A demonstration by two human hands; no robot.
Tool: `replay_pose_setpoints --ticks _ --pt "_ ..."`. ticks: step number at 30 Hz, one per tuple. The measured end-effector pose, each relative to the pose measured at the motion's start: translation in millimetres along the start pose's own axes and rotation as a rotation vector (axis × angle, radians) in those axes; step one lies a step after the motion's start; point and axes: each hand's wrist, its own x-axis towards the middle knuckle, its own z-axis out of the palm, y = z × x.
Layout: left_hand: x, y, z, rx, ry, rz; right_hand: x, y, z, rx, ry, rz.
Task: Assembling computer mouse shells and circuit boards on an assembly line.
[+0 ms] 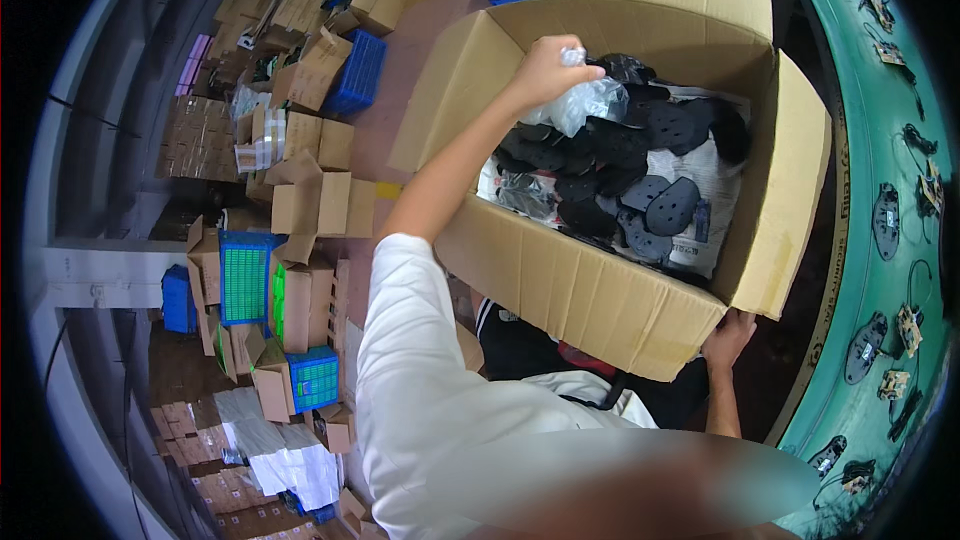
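My left hand (557,72) reaches over the left side of a large open cardboard box (590,285), its fingers closed round a crumpled clear plastic bag (585,108). Under the bag, many flat, dark oval plastic pieces (672,206), some with holes, lie in a loose pile. Whitish printed paper (705,160) shows beneath them on the box's bottom. My right hand (730,337) grips the box's near right corner from outside, just below the folded-out flap; its fingertips are partly hidden by the cardboard.
Along the right runs a green bench (850,240) bearing dark oval devices (866,348), cables and small circuit boards (909,330). To the left stand stacked cartons (196,135), opened boxes (297,205) and blue plastic crates (355,72) on the reddish floor (425,40).
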Motion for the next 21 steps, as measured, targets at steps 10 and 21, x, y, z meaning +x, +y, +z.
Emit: replay_pose_setpoints --ticks 10,21 --pt "94.2 -67.2 84.7 0.871 -0.181 -0.248 -2.7 0.5 -3.0 -0.020 -0.014 0.056" --pt "-0.9 9.0 65.9 0.586 0.063 0.690 -0.8 -2.3 -2.1 -0.024 0.030 -0.035"
